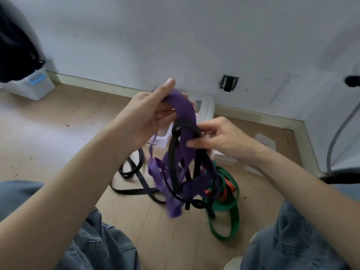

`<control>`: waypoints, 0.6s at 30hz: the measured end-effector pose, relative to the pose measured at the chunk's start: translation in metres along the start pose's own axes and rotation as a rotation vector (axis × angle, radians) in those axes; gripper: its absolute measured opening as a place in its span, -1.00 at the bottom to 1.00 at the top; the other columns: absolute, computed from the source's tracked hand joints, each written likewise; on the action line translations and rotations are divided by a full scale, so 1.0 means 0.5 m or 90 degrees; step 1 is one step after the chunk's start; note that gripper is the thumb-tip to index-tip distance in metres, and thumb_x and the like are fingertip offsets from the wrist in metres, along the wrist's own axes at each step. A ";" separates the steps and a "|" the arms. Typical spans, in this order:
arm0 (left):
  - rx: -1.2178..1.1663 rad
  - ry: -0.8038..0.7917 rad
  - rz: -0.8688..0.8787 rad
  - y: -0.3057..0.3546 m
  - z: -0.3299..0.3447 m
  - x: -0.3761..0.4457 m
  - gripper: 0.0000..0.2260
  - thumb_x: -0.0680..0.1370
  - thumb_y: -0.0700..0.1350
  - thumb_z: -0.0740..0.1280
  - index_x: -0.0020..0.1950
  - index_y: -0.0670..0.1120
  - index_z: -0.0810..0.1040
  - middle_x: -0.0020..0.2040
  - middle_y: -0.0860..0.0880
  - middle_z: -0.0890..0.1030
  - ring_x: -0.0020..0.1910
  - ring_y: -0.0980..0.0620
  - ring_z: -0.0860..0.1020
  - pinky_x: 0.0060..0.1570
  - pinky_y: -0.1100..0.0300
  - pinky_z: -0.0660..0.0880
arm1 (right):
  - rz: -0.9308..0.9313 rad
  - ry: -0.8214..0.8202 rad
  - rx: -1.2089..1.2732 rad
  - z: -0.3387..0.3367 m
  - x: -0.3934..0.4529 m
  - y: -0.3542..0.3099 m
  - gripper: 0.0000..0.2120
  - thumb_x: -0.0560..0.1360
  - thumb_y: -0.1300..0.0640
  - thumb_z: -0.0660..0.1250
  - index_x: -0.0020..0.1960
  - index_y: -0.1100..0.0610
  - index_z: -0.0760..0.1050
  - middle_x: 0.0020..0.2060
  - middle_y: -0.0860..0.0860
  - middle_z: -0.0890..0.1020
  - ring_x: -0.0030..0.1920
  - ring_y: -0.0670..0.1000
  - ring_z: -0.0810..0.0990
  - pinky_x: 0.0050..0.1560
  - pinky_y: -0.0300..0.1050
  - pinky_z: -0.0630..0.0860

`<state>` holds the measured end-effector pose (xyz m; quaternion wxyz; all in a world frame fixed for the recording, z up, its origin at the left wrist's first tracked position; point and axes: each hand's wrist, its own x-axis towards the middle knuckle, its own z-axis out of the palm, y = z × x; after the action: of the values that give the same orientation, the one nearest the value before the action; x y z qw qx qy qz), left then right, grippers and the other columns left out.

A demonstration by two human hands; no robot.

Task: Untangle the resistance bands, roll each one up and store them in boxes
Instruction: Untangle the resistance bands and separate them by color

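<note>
Hanging from my left hand (145,115), which gripped its top loop, the wide purple band (184,121) drooped, crumpled and knotted with a thin black band (174,162) my right hand (218,138) pinched at three o'clock.

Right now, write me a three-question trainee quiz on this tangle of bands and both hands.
1. True or false: the left hand holds the purple band at the top of the tangle.
2. What does the right hand pinch? A) the green band B) the black band C) a box lid
3. Fill in: the green band lies on the ____, partly under the hanging tangle.

Key
1. True.
2. B, the black band, just below the purple band's top loop.
3. Floor.
</note>
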<state>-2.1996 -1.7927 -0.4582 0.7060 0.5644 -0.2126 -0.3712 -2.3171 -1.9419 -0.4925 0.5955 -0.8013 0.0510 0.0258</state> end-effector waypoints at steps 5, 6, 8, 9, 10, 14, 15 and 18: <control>0.279 -0.199 -0.041 -0.039 0.003 -0.011 -0.70 0.42 -0.01 0.38 0.13 -0.02 0.56 0.00 0.03 0.69 -0.01 0.11 0.64 -0.05 0.33 0.54 | -0.042 0.191 0.056 -0.017 -0.003 -0.019 -0.68 0.32 0.05 0.45 -0.05 0.25 0.59 -0.27 0.14 0.67 -0.32 0.13 0.62 -0.32 0.00 0.53; 0.290 -0.167 -0.033 -0.040 0.005 -0.012 -0.74 0.42 -0.07 0.39 0.09 -0.06 0.58 -0.07 0.01 0.70 -0.08 0.12 0.65 -0.13 0.35 0.53 | -0.046 0.210 0.012 -0.024 -0.002 -0.022 -0.71 0.32 0.03 0.47 -0.11 0.23 0.59 -0.37 0.04 0.63 -0.39 0.03 0.58 -0.40 -0.10 0.49; 0.387 -0.047 0.031 -0.034 -0.001 -0.002 -0.85 0.44 -0.07 0.42 -0.08 -0.13 0.63 -0.29 0.03 0.66 -0.28 0.15 0.60 -0.28 0.37 0.46 | -0.040 0.249 -0.080 -0.044 -0.003 -0.029 -0.68 0.28 -0.05 0.50 -0.23 0.21 0.56 -0.50 -0.12 0.51 -0.48 -0.15 0.45 -0.45 -0.31 0.37; 0.475 0.012 0.069 -0.028 -0.008 0.005 -0.82 0.43 -0.02 0.43 -0.17 -0.13 0.62 -0.39 0.05 0.58 -0.38 0.16 0.52 -0.35 0.37 0.39 | -0.035 0.258 -0.101 -0.055 -0.004 -0.032 -0.60 0.23 -0.10 0.50 -0.25 0.24 0.55 -0.50 -0.09 0.47 -0.47 -0.14 0.41 -0.44 -0.33 0.34; 0.562 0.059 0.108 -0.023 -0.014 0.010 -0.78 0.43 0.04 0.43 -0.25 -0.11 0.59 -0.46 0.07 0.49 -0.46 0.17 0.42 -0.41 0.35 0.30 | -0.029 0.262 -0.105 -0.066 -0.005 -0.033 -0.52 0.18 -0.14 0.50 -0.24 0.28 0.54 -0.47 -0.03 0.46 -0.43 -0.10 0.41 -0.42 -0.30 0.34; 0.920 0.210 0.284 -0.023 -0.011 0.006 -0.67 0.42 0.23 0.33 -0.33 0.01 0.41 -0.50 0.12 0.36 -0.47 0.10 0.36 -0.46 0.20 0.19 | 0.002 0.214 -0.128 -0.082 -0.002 -0.036 -0.42 0.15 -0.16 0.49 -0.19 0.35 0.53 -0.31 0.30 0.55 -0.29 0.17 0.52 -0.21 0.03 0.54; 0.963 0.226 0.309 -0.026 -0.008 0.004 -0.67 0.41 0.27 0.30 -0.30 0.03 0.40 -0.48 0.13 0.36 -0.44 0.05 0.38 -0.45 0.19 0.18 | 0.006 0.205 -0.127 -0.079 -0.001 -0.037 -0.40 0.16 -0.16 0.49 -0.15 0.37 0.53 -0.29 0.30 0.56 -0.28 0.15 0.54 -0.15 0.09 0.55; 0.795 0.034 0.179 -0.032 -0.016 0.011 -0.66 0.39 0.27 0.32 -0.26 0.00 0.45 -0.46 0.13 0.44 -0.43 0.08 0.43 -0.45 0.28 0.28 | 0.000 0.213 -0.095 -0.069 0.004 -0.031 -0.42 0.21 -0.12 0.48 -0.11 0.39 0.53 -0.40 0.09 0.48 -0.38 -0.02 0.47 -0.31 -0.10 0.49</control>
<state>-2.1950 -1.7931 -0.4765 0.2912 0.8452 -0.4432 -0.0666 -2.3142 -1.9706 -0.4679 0.5174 -0.8365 0.1474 -0.1042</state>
